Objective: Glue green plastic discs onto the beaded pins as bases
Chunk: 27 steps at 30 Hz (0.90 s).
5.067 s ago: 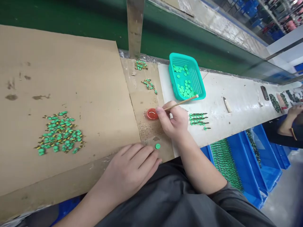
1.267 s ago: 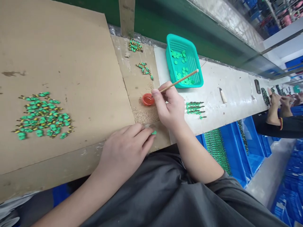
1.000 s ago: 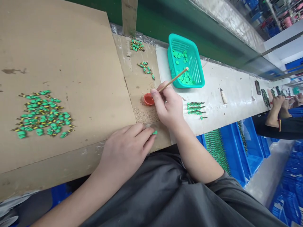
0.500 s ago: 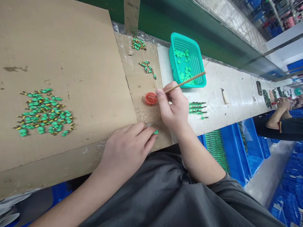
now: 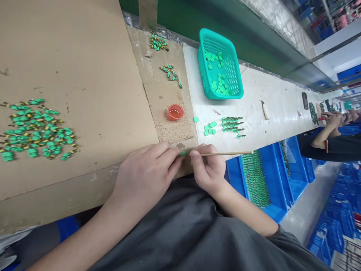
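Note:
My left hand (image 5: 143,177) rests on the cardboard at the near edge, fingertips closed on a small green disc (image 5: 183,153). My right hand (image 5: 207,169) pinches a thin wooden brush stick (image 5: 228,153) that lies level, its tip at the disc. A small red paint cup (image 5: 175,112) stands on the brown strip just beyond my hands. Loose green discs (image 5: 210,128) lie on the white bench to the cup's right.
A teal basket (image 5: 234,67) with green discs stands at the back. Painted green pieces (image 5: 35,130) are heaped on the cardboard sheet (image 5: 70,56) at left. Rows of green pieces (image 5: 232,123) lie on the white bench. Blue bins (image 5: 293,177) sit below. Another person's hands (image 5: 332,118) work at far right.
My right hand has come back from the red cup toward me and laid the stick level, tip at the disc in my left fingers. Green discs once hidden behind it now show.

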{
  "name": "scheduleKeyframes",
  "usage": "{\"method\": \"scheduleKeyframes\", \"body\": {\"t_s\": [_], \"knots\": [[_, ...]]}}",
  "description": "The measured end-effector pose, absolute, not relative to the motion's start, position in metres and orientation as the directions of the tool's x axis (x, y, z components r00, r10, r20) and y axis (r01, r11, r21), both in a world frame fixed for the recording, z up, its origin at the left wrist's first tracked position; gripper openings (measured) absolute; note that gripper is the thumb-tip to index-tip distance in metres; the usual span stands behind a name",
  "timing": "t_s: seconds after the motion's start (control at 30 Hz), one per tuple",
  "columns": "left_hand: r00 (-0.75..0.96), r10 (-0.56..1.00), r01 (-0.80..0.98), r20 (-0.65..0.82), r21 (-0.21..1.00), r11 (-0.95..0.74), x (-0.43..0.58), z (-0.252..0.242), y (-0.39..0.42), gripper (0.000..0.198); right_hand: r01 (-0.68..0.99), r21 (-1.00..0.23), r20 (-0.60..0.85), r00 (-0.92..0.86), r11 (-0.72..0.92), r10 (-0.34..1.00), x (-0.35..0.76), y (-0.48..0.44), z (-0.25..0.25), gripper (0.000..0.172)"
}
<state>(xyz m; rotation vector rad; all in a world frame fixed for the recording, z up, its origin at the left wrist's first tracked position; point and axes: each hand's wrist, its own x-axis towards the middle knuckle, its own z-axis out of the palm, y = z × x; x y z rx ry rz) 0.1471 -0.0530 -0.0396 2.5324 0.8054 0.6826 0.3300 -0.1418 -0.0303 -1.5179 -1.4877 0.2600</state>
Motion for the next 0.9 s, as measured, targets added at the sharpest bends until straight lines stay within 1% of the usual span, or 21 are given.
{"method": "scheduleKeyframes", "body": {"t_s": [0.23,0.5,0.7,0.9], "knots": [[0.702,0.608,0.425,0.369,0.468,-0.775,0.1484,-0.0386,-0.0531,0.029,0.649,-0.732,0.456,0.241,0.207,0.857,0.3298,-0.1435,-0.0365,0.021],[0.711,0.623,0.430,0.326,0.499,-0.752,0.1475,-0.0407,-0.0534,0.027,0.661,-0.728,0.425,0.228,0.181,0.876,0.3297,-0.1432,-0.0333,0.020],[0.719,0.618,0.433,0.317,0.492,-0.756,0.1471,-0.0407,-0.0532,0.029,0.682,-0.709,0.418,0.200,0.180,0.886,0.3303,-0.1425,-0.0333,0.020],[0.721,0.595,0.413,0.355,0.470,-0.780,0.1469,-0.0408,-0.0529,0.026,0.665,-0.714,0.442,0.184,0.220,0.878,0.3314,-0.1417,-0.0360,0.022]]}}
